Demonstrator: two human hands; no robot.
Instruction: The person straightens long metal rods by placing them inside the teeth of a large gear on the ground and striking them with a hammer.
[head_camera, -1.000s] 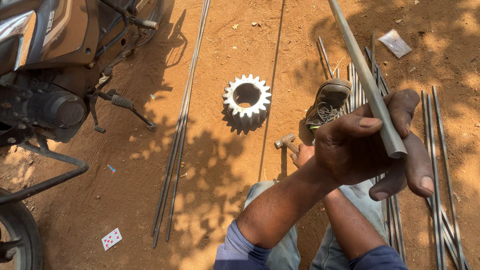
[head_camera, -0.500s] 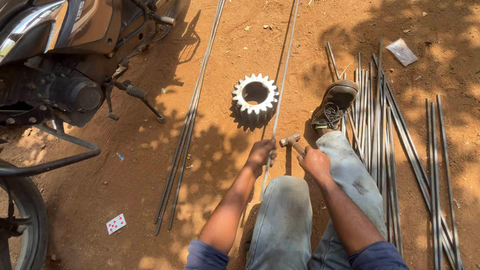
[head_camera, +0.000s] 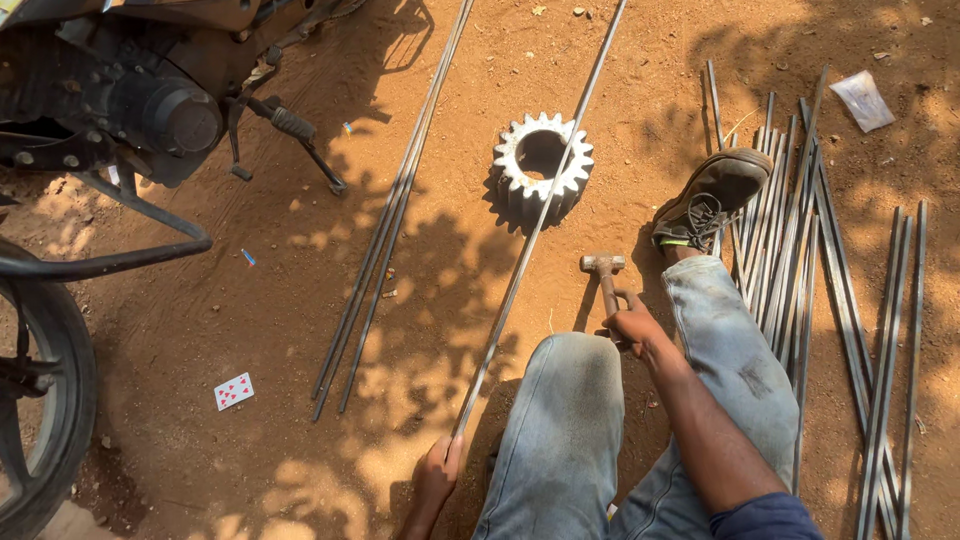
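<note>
One motorbike (head_camera: 110, 110) fills the top left, parked on the red dirt. Next down, a long steel rod (head_camera: 535, 225) runs diagonally across the ground and lies over the big toothed gear (head_camera: 543, 165); the left hand (head_camera: 438, 475) has its fingers wrapped around the rod's near end. Right hand (head_camera: 632, 325) is closed on a small hammer (head_camera: 604, 275) beside the knee. More rods (head_camera: 800, 250) are piled to the right.

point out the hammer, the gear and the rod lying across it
hammer (head_camera: 603, 266), head view, on its metal head
gear (head_camera: 520, 180), head view, on its toothed rim
rod (head_camera: 500, 330), head view, mid-length
</note>
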